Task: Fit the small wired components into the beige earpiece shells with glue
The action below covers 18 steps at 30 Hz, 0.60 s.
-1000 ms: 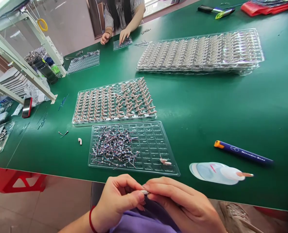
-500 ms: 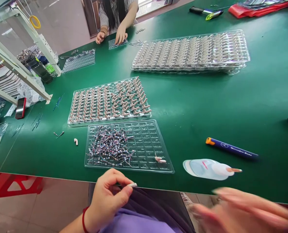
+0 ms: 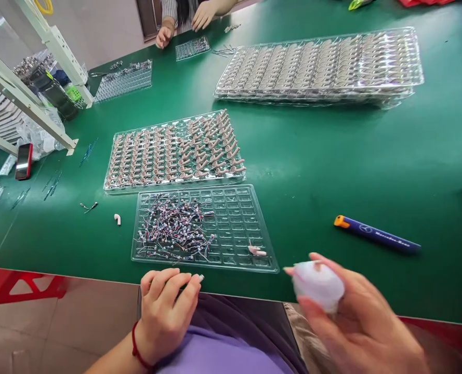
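Observation:
My left hand (image 3: 170, 311), with a red cord at the wrist, is closed at the front table edge; a small whitish piece (image 3: 201, 278) shows at its fingertips. On the right, my right hand (image 3: 363, 317) grips a translucent white squeeze bottle (image 3: 318, 285), held above the table edge. Past my left hand lies a clear tray (image 3: 234, 223) with a heap of small wired parts (image 3: 176, 226) and a pinkish curved piece (image 3: 257, 251). Behind it stands a tray full of pinkish stemmed pieces (image 3: 172, 150).
A blue pen-like tool with an orange end (image 3: 377, 235) lies at the right. Stacked filled trays (image 3: 316, 67) stand at the back. A white metal frame (image 3: 59, 57) and a phone (image 3: 24, 161) are at the left. Across the table are another person's hands (image 3: 204, 14).
My right hand has taken hold of the bottle and lifted it off the table. My left hand has turned, its back now facing up. The other person's hand has left the small tray.

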{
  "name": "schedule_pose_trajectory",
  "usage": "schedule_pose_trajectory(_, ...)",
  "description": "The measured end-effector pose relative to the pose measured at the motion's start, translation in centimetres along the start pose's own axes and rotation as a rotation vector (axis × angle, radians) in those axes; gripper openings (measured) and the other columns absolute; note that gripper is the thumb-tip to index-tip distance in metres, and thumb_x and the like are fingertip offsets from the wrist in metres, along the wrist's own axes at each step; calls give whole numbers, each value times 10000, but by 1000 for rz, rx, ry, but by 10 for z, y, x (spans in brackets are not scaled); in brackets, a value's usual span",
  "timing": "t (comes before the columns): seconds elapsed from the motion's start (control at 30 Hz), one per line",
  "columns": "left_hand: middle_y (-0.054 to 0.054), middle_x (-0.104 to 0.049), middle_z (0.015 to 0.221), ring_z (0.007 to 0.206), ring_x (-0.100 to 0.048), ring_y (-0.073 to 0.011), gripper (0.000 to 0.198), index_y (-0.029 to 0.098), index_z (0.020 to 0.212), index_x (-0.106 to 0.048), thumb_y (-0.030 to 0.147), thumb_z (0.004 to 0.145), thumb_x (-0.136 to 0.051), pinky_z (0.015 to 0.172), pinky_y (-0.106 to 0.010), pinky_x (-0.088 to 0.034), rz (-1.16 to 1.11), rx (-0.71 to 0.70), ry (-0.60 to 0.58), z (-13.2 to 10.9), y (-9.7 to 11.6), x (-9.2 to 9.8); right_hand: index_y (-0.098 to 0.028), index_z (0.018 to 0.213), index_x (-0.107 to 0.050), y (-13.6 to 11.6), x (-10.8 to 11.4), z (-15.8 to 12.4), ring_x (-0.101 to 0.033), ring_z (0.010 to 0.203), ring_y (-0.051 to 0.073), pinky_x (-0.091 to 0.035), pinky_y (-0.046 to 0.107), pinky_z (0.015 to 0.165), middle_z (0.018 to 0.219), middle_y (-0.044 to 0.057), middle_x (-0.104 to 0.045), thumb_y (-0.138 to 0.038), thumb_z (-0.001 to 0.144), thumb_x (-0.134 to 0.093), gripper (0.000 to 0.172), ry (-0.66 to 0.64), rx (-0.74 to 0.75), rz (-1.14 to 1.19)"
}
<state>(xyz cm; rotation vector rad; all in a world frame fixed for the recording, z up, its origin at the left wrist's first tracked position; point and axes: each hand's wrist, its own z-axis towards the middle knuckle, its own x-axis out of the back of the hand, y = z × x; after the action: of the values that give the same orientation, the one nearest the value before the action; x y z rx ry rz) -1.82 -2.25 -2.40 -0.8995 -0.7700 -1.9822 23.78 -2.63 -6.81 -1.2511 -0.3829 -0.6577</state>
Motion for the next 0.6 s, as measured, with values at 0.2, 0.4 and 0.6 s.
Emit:
schedule_pose_trajectory(0.2,-13,-749,822,828,-625,-166,148,185,961,-719,128,829,-685,808,-327,-360,4,16,-10,-1,2,0,-207,1216,-527,-23,-9,-4,-650,638,173,-531,262,540,890,74,-676,-270,864,-577,361,-105,241,107)
schedule_pose_trajectory(0.4,-15,-748,816,830,-627,-165,132,182,951,-720,137,835,-678,805,-324,-360,10,21,-17,0,3,0,-193,1197,-567,-22,-14,-10,-600,647,166,-503,273,536,830,66,-647,-194,849,-586,348,-189,255,324)
schedule_pose_trajectory(0.6,-16,-747,820,826,-632,-163,152,181,956,-721,125,818,-691,803,-324,-359,4,24,-19,-2,4,-1,-179,1202,-572,-22,-15,-6,-592,648,157,-512,273,561,826,59,-657,-147,815,-601,390,-219,292,338)
